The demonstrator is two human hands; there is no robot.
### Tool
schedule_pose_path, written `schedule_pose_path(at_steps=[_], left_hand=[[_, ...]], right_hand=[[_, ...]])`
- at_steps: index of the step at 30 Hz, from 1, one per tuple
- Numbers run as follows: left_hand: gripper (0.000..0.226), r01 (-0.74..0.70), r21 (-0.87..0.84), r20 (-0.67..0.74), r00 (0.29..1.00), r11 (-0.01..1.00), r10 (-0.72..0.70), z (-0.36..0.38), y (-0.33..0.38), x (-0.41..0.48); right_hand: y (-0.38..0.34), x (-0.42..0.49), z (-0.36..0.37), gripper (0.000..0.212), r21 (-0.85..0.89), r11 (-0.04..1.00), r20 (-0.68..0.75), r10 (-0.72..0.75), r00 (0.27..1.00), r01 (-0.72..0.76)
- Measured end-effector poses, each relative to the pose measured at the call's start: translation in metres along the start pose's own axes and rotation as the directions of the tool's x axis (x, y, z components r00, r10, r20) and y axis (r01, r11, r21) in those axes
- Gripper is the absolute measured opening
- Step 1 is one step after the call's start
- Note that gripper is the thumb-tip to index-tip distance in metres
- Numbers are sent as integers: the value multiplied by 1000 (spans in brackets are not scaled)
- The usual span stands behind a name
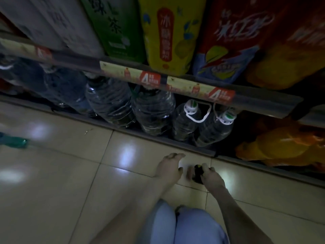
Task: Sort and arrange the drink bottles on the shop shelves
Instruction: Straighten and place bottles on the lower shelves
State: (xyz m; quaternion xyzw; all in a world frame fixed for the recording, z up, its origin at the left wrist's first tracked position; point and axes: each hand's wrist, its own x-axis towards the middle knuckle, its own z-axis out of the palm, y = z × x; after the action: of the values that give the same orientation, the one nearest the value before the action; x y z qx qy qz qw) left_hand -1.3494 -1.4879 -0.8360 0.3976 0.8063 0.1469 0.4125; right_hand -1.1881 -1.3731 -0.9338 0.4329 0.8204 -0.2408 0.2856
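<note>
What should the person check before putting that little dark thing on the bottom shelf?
1. Right hand has a grip on the dark thing: ok, fingers wrap it.
2. What the dark thing is: cannot tell, too dim and blurred.
3. Left hand free to help: ok, open and holding nothing.
4. Room on the bottom shelf at the front: not ok, water jugs fill the row.
5. Jugs standing up: ok, caps point up.
6. Floor between hands and shelf bare: ok.
</note>
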Motion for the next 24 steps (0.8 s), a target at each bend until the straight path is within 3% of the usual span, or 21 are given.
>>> schedule_pose_path(at_steps=[3,5,8,10,13,16,19,22,24], left_hand=[[52,-14,-59,64,998,998,17,-17,7,-2],[65,-28,-50,126,991,998,34,-28,19,-14],[94,-75,5,277,958,997,70,-51,40,-45],[99,-82,-93,291,951,992,106,-69,54,-70],[85,-75,-217,160,981,973,111,-117,81,-114],[87,-51,-254,130,988,966,86,-177,119,-166],[82,54,-268,137,990,962,-18,-228,146,-222],[52,128,-451,129,989,883,-77,-276,161,-280],[32,125,-593,120,991,795,-66,-306,169,-316]], right_hand=[[-10,-27,-22,38,60,997,-18,-50,999,51],[-20,-61,-53,23,122,984,-60,-120,991,127],[-38,-129,-116,21,283,926,-201,-198,959,250],[-55,-179,-166,21,397,860,-266,-227,937,321],[-79,-237,-232,21,562,734,-304,-247,920,382],[-102,-278,-286,18,668,624,-327,-243,913,405],[-129,-314,-332,18,725,583,-300,-211,930,366],[-158,-358,-365,40,704,649,-143,-268,953,288],[-175,-387,-378,54,723,647,15,-365,931,242]])
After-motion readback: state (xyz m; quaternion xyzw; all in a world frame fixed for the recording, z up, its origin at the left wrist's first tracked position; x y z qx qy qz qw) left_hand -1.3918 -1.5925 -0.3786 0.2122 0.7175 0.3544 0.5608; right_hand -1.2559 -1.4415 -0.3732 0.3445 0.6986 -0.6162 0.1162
